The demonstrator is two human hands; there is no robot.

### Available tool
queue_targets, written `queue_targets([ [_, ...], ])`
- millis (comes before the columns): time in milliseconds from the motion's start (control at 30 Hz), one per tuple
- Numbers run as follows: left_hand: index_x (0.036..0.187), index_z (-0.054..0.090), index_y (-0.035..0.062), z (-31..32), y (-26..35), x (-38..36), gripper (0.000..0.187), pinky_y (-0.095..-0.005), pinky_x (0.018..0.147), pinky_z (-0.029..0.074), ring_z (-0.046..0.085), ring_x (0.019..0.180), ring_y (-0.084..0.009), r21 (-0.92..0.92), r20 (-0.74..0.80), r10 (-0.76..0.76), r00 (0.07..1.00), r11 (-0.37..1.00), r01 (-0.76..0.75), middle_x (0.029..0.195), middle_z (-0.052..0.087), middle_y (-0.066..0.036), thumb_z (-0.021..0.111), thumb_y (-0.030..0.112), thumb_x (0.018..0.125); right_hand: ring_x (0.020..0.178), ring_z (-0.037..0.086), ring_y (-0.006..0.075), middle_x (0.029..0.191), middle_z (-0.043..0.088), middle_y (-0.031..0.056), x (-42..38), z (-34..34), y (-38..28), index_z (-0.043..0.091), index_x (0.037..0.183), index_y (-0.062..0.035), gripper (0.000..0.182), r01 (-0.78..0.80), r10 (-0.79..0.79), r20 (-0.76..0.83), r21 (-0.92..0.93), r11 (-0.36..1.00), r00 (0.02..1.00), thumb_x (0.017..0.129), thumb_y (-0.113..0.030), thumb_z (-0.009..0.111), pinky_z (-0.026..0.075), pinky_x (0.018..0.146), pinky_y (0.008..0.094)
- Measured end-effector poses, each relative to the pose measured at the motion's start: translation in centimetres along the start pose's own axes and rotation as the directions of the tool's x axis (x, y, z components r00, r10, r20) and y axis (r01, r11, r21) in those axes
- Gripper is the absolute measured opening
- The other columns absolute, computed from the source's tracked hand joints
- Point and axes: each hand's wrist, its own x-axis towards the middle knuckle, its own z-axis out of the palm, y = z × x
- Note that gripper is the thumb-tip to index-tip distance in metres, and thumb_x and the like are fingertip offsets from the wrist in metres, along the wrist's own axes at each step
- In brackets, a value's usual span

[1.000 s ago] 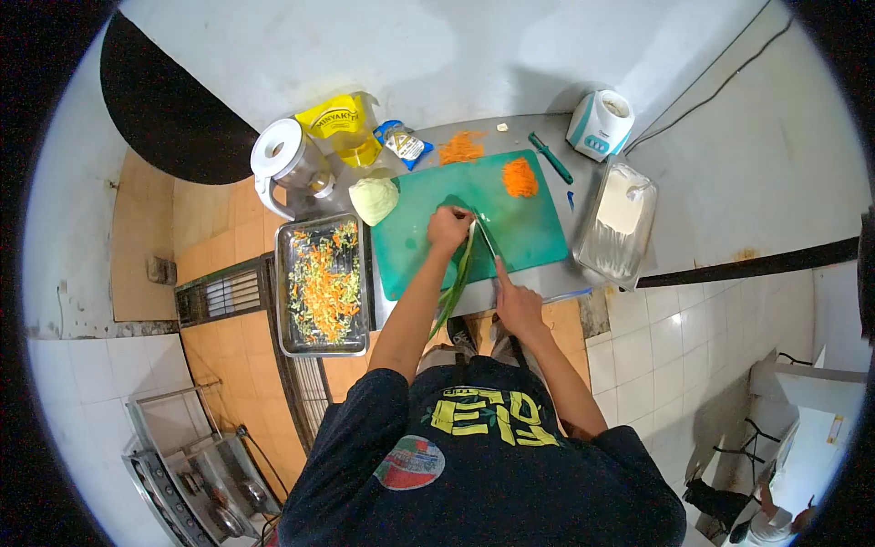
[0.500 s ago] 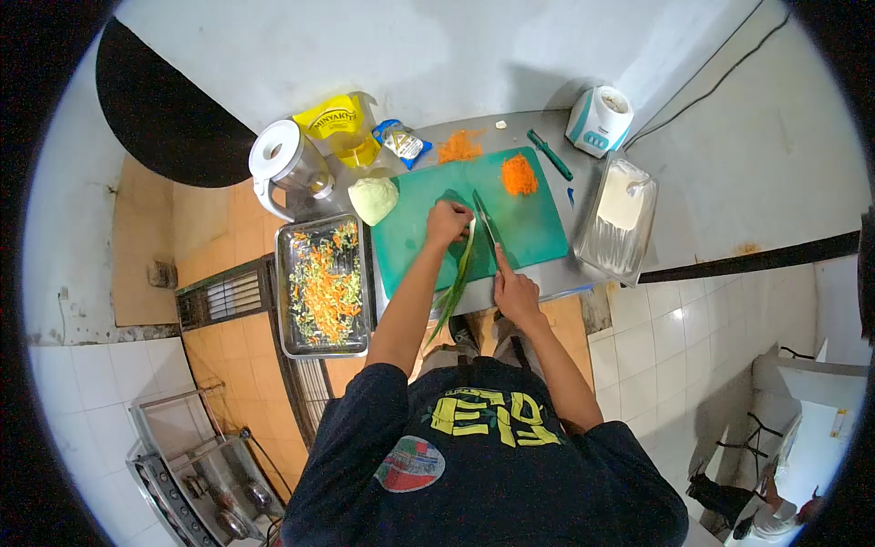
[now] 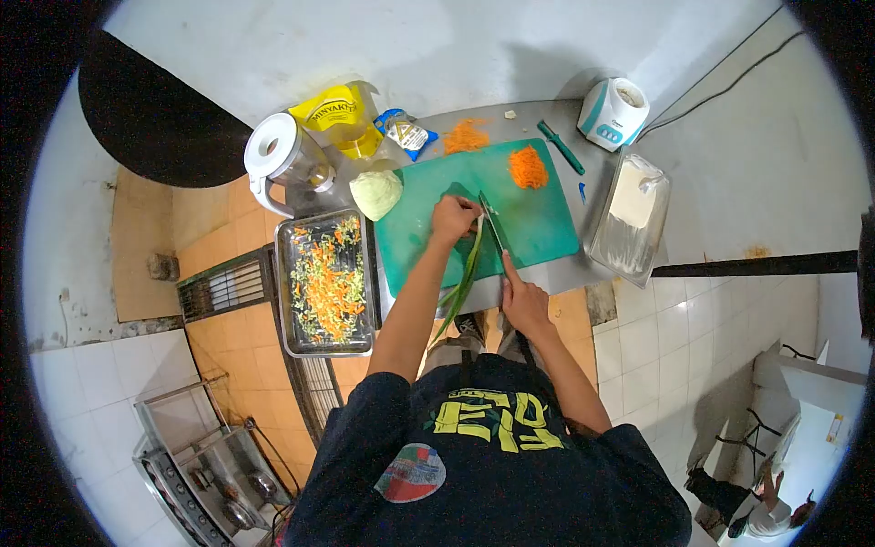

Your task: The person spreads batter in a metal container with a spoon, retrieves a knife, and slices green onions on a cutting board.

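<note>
Since a second earlier my right hand [image 3: 524,305] had kept its closed grip on the knife [image 3: 493,228], blade still beside my left hand [image 3: 453,219], which pinned the green onion [image 3: 467,272] on the cutting board [image 3: 538,223]. At eleven o'clock, the yellow pouch [image 3: 339,117] read "MINYAKITA".

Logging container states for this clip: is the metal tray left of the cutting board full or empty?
Partly full. The metal tray holds a loose spread of chopped orange and green vegetables, with dark tray bottom showing between pieces and along the edges.
</note>
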Motion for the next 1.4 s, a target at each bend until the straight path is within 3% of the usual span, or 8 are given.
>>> queue_targets([
  [233, 0.085, 0.076, 0.0038, 0.4, -0.2, 0.5, 0.011, -0.0313, 0.052, 0.057, 0.071, 0.06, -0.0156, -0.038, -0.01, -0.073, 0.997, 0.997, 0.073, 0.076, 0.074, -0.008, 0.075, 0.014, 0.082, 0.061, 0.064, 0.0422, 0.066, 0.065, 0.0196, -0.7, -0.2, -0.5, 0.024, 0.158, -0.0217, 0.064, 0.006, -0.006, -0.029, -0.019, 1.0, 1.0, 0.098, -0.02, 0.049, 0.05, 0.06, 0.0533],
  [733, 0.083, 0.076, 0.0023, 0.8, -0.6, 0.0, 0.014, -0.0333, 0.055, 0.056, 0.07, 0.055, -0.0184, 0.033, -0.085, 0.07, 0.994, 0.997, -0.068, 0.071, 0.073, -0.009, 0.076, 0.016, 0.08, 0.057, 0.063, 0.0416, 0.066, 0.065, 0.0207, 2.3, 1.2, -0.3, 0.023, 0.158, -0.0224, 0.065, 0.044, -0.05, -0.069, -0.088, 0.995, 0.996, 0.098, -0.019, 0.049, 0.05, 0.059, 0.0536],
  [933, 0.087, 0.077, 0.0074, 2.1, -2.5, -0.4, 0.019, -0.0371, 0.067, 0.056, 0.071, 0.066, -0.0245, 0.228, -0.259, 0.331, 0.907, 0.934, -0.276, 0.073, 0.074, -0.007, 0.075, 0.025, 0.081, 0.064, 0.064, 0.0431, 0.069, 0.065, 0.0229, -0.8, -1.5, -0.1, 0.023, 0.158, -0.0271, 0.065, 0.0, 0.003, 0.036, -0.08, 0.997, 0.999, 0.098, -0.024, 0.048, 0.052, 0.065, 0.0553],
  [1100, 0.102, 0.073, 0.0105, 2.4, -2.3, -1.4, 0.03, -0.0392, 0.071, 0.056, 0.072, 0.077, -0.026, 0.39, -0.237, 0.271, 0.933, 0.906, -0.164, 0.085, 0.075, -0.006, 0.078, 0.028, 0.078, 0.07, 0.065, 0.0427, 0.071, 0.064, 0.0238, 3.5, -0.7, 0.9, 0.023, 0.158, -0.0293, 0.064, 0.023, -0.031, -0.078, -0.107, 0.994, 0.996, 0.099, -0.025, 0.048, 0.052, 0.07, 0.054],
  [1167, 0.111, 0.069, 0.0116, 1.6, -0.4, -3.9, 0.041, -0.0401, 0.074, 0.056, 0.072, 0.08, -0.027, 0.539, -0.207, 0.257, 0.944, 0.836, -0.109, 0.089, 0.075, -0.005, 0.079, 0.03, 0.076, 0.071, 0.064, 0.0431, 0.073, 0.064, 0.0238, 3.2, -2.8, -0.1, 0.024, 0.157, -0.0306, 0.063, -0.009, 0.01, -0.04, 0.023, 1.0, 0.999, 0.099, -0.026, 0.047, 0.051, 0.072, 0.0541],
  [1267, 0.115, 0.063, 0.0121, 1.0, -1.1, -3.7, 0.05, -0.0404, 0.075, 0.056, 0.071, 0.086, -0.0267, 0.514, -0.092, 0.161, 0.983, 0.853, -0.092, 0.094, 0.074, -0.006, 0.082, 0.031, 0.073, 0.07, 0.062, 0.044, 0.075, 0.064, 0.0239, 2.2, -3.0, 0.4, 0.025, 0.157, -0.0324, 0.062, -0.023, 0.033, -0.067, 0.139, 0.99, 0.997, 0.1, -0.027, 0.047, 0.05, 0.074, 0.0534],
  [1367, 0.114, 0.06, 0.0077, 0.4, -2.9, -2.1, 0.051, -0.0423, 0.075, 0.056, 0.071, 0.086, -0.0286, 0.336, -0.212, 0.267, 0.94, 0.923, -0.186, 0.092, 0.072, -0.011, 0.084, 0.023, 0.072, 0.071, 0.061, 0.0446, 0.075, 0.063, 0.0241, 0.3, -2.4, 1.1, 0.026, 0.156, -0.0323, 0.061, -0.054, 0.07, -0.091, 0.168, 0.984, 0.993, 0.1, -0.027, 0.048, 0.05, 0.074, 0.0517],
  [1400, 0.116, 0.057, 0.0062, 0.0, -3.1, -1.2, 0.052, -0.0429, 0.074, 0.056, 0.07, 0.085, -0.0303, 0.052, -0.238, 0.141, 0.961, 0.99, -0.132, 0.096, 0.069, -0.014, 0.083, 0.019, 0.073, 0.071, 0.061, 0.0447, 0.075, 0.063, 0.0241, -0.3, -2.3, 1.1, 0.027, 0.156, -0.0319, 0.061, -0.067, 0.084, -0.093, 0.173, 0.983, 0.992, 0.1, -0.027, 0.049, 0.05, 0.074, 0.0511],
])
